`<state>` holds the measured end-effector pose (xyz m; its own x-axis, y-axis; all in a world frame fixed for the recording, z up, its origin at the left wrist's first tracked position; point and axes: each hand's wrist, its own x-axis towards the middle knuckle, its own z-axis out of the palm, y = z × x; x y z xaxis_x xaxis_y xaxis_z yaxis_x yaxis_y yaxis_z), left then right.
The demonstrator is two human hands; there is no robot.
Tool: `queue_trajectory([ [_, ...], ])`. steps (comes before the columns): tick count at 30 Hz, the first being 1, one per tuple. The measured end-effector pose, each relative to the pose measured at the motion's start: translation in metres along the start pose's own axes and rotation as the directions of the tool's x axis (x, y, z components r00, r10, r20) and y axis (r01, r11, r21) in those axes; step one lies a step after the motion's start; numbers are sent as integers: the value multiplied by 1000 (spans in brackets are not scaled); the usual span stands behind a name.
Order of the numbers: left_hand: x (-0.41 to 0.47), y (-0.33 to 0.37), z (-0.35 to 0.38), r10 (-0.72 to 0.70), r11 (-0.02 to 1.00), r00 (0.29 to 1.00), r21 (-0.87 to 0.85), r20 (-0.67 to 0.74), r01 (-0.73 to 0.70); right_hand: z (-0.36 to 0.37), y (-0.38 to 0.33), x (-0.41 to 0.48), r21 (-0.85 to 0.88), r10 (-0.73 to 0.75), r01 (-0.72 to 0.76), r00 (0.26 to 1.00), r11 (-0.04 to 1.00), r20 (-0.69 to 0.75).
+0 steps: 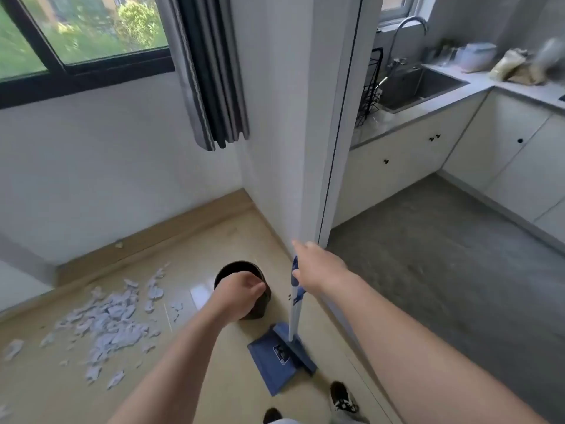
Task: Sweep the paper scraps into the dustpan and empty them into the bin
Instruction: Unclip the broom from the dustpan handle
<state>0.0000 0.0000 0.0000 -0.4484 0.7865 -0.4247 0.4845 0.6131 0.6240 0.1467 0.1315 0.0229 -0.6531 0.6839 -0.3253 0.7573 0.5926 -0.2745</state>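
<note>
Fingers, right hand [315, 267]: spread and extended, palm against the upright white-and-blue handle [294, 296]; no closed grasp shows, fingers released.
Fingers, left hand [241, 293]: curled loosely into a half-fist in front of the bin's rim; whether they grip the rim cannot be told.
Paper scraps [107, 322]: pale torn pieces scattered over the floor at about 9 o'clock from the bin, well apart from the dustpan.
Dustpan [275, 359]: blue, flat on the floor at 5 o'clock from the bin, its open mouth toward 7 o'clock; the handle rises from its back edge, close to the wall corner.
Bin [241, 276]: dark, round, open-topped, standing upright just beside the dustpan, partly hidden by the left hand.
Floor [214, 377]: glossy beige with a wooden skirting along the wall.
Shoes [342, 399]: dark, at 6 o'clock, just below the dustpan.
Curtain [211, 71]: grey striped, hanging at 12 o'clock beside the window.
Kitchen sink [422, 84]: at 2 o'clock, set in a grey counter beyond the doorway.
</note>
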Motion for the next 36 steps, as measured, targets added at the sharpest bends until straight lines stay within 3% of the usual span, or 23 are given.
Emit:
queue_trajectory([
  [4,9,5,4,-69,997,996,-30,-53,68,2,12,27,-91,-66,76,992,993,109],
  [8,7,6,15,-182,977,978,-133,-100,168,3,24,47,-32,-199,211,953,977,229],
  [16,-22,-2,53,-408,901,905,-214,-119,377,17,29,56,71,-452,456,828,887,332],
  [23,-64,-25,74,-562,777,825,-301,66,553,21,-26,25,63,-648,654,724,754,235],
  [28,-86,-29,77,-559,608,802,-554,211,569,7,-75,-5,-2,-742,751,653,660,151],
  [33,-92,-42,75,-588,516,782,-650,204,558,-7,-106,-29,6,-773,773,633,634,45],
  [36,-94,-60,73,-630,464,751,-681,196,566,-12,-118,-40,54,-744,744,668,666,-29],
])
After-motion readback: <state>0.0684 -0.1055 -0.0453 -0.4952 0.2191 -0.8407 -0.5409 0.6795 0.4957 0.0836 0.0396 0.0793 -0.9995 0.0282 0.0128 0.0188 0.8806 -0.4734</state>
